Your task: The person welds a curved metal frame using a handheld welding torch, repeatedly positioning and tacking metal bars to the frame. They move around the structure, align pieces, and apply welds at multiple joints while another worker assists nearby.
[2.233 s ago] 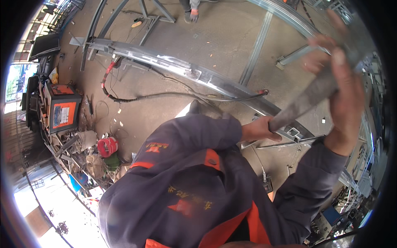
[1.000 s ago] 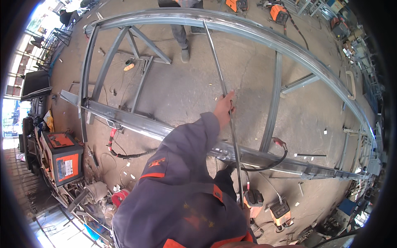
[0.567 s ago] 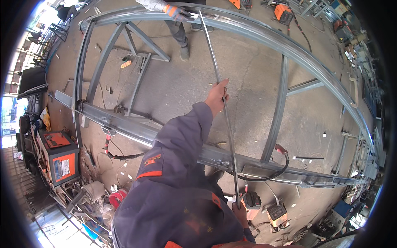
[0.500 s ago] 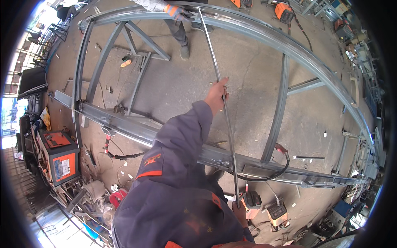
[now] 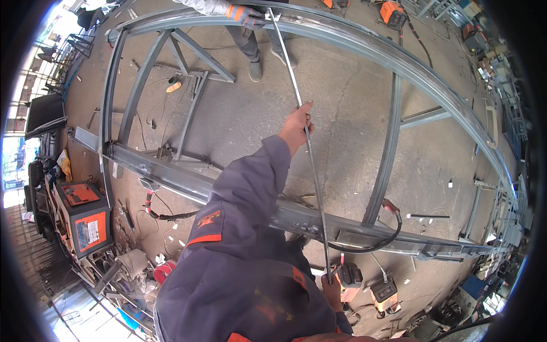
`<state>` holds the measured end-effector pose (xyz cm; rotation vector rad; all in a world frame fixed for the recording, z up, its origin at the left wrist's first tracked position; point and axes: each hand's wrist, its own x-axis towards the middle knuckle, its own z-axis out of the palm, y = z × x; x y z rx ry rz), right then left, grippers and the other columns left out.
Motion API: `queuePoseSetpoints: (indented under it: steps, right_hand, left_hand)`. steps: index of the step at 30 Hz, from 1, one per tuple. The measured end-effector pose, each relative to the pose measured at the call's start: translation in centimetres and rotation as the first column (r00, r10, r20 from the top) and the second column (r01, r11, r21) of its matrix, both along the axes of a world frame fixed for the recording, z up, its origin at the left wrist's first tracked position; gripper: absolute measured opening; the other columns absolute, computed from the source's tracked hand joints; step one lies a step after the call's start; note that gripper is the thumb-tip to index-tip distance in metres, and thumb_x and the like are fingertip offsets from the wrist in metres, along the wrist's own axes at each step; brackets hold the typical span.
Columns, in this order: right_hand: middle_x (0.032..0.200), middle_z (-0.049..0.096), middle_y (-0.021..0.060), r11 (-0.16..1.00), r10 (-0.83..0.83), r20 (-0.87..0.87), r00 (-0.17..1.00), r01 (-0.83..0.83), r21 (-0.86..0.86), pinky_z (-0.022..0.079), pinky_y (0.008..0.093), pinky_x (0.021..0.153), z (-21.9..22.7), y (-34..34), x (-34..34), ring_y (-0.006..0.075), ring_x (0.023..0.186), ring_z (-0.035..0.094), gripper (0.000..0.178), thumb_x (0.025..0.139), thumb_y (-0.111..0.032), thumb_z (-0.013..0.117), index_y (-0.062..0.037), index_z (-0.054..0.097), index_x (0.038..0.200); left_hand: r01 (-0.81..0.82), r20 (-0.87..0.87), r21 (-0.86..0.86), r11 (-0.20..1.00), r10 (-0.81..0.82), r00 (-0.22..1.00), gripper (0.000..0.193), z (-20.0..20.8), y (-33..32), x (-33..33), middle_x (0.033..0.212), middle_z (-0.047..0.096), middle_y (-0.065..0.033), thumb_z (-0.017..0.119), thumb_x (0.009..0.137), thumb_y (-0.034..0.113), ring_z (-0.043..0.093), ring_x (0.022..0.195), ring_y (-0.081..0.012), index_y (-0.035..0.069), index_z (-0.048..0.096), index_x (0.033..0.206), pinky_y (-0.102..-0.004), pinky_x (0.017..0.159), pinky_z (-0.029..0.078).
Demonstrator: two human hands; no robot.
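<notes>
A long, thin metal bar [image 5: 313, 165] slants across the steel frame, running from near my body to the far beam. My left hand [image 5: 296, 123] is closed around its middle, with the arm stretched forward. Close to my body, my right hand [image 5: 330, 283] grips the near end; its fingers are partly hidden. The bar's far end lies at the far beam [image 5: 342, 28], beside a co-worker's gloved hand [image 5: 246, 16]. Below my left hand, the bar passes over the near beam [image 5: 296, 218] of the frame.
Steel crosspieces [image 5: 387, 148] join the beams. A black cable [image 5: 370, 247] loops by the near beam. Orange-and-black machines [image 5: 383, 290] stand at lower right, and a larger orange-and-black machine [image 5: 85, 219] stands at left. Scrap [image 5: 122, 273] lies below it. The co-worker's shoes [image 5: 255, 71] are inside the frame.
The bar's far end has shifted slightly left, and my left hand has moved slightly with it. Both hands keep their grip. More of the co-worker's second leg shows beside the bar.
</notes>
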<state>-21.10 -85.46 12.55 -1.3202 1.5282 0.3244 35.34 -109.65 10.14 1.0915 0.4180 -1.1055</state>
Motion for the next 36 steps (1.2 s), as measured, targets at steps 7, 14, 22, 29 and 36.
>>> queuePoseSetpoints:
  steps: [7, 14, 22, 29, 36]
  right_hand:
    - [0.096, 0.070, 0.0188, 1.000, -0.004, 0.018, 1.000, 0.004, -0.012, 0.052, 0.0440, 0.082, -0.1, -0.4, 1.0, 0.0309, 0.090, 0.069, 0.034, 0.102, -0.035, 0.063, -0.0019, 0.068, 0.109]
    - [0.099, 0.070, 0.0208, 1.000, 0.019, 0.019, 1.000, -0.019, -0.008, 0.052, 0.0457, 0.085, -1.6, 0.0, 0.0, 0.0357, 0.096, 0.069, 0.034, 0.103, -0.035, 0.061, -0.0026, 0.067, 0.110]
    - [0.092, 0.068, 0.0185, 0.998, 0.066, -0.002, 0.998, -0.066, 0.005, 0.052, 0.0457, 0.081, -2.9, 0.3, -0.9, 0.0340, 0.089, 0.068, 0.035, 0.103, -0.039, 0.060, -0.0041, 0.066, 0.105]
    - [0.087, 0.070, 0.0134, 0.999, 0.022, -0.018, 1.000, -0.021, 0.037, 0.052, 0.0418, 0.078, -2.5, 0.1, -0.8, 0.0245, 0.084, 0.067, 0.038, 0.100, -0.043, 0.065, -0.0056, 0.069, 0.109]
    - [0.089, 0.071, 0.0160, 0.999, 0.049, -0.029, 0.998, -0.049, 0.005, 0.053, 0.0436, 0.078, -2.6, 0.1, -0.9, 0.0291, 0.085, 0.070, 0.038, 0.100, -0.043, 0.065, -0.0055, 0.070, 0.109]
  left_hand:
    - [0.033, -0.015, -0.004, 0.999, -0.033, 0.999, 0.034, -0.5, 0.1, 0.5, 0.075, 0.046, 0.0024, 0.081, 0.093, 0.034, 0.043, 0.058, -0.0110, 0.018, 0.053, 0.103, -0.0319, 0.052, 0.043]
    - [0.060, 0.044, 0.025, 0.998, -0.061, 0.997, 0.034, -0.1, 0.1, 0.6, 0.076, 0.046, 0.0012, 0.079, 0.095, 0.035, 0.044, 0.058, -0.0125, 0.016, 0.053, 0.105, -0.0341, 0.051, 0.043]
    - [0.037, 0.087, 0.029, 0.999, -0.039, 0.995, 0.035, 0.2, 0.2, 0.5, 0.078, 0.046, -0.0011, 0.077, 0.097, 0.030, 0.042, 0.056, -0.0125, 0.009, 0.052, 0.110, -0.0344, 0.044, 0.039]
    - [0.055, 0.123, 0.045, 0.997, -0.060, 0.991, 0.035, -0.8, -0.2, 0.4, 0.079, 0.046, -0.0020, 0.075, 0.097, 0.032, 0.044, 0.056, -0.0145, 0.009, 0.052, 0.111, -0.0357, 0.043, 0.039]
    - [0.089, 0.141, 0.052, 0.995, -0.095, 0.985, 0.036, -0.9, 0.0, 0.4, 0.084, 0.047, -0.0027, 0.073, 0.097, 0.039, 0.046, 0.065, -0.0167, 0.012, 0.051, 0.107, -0.0362, 0.051, 0.043]
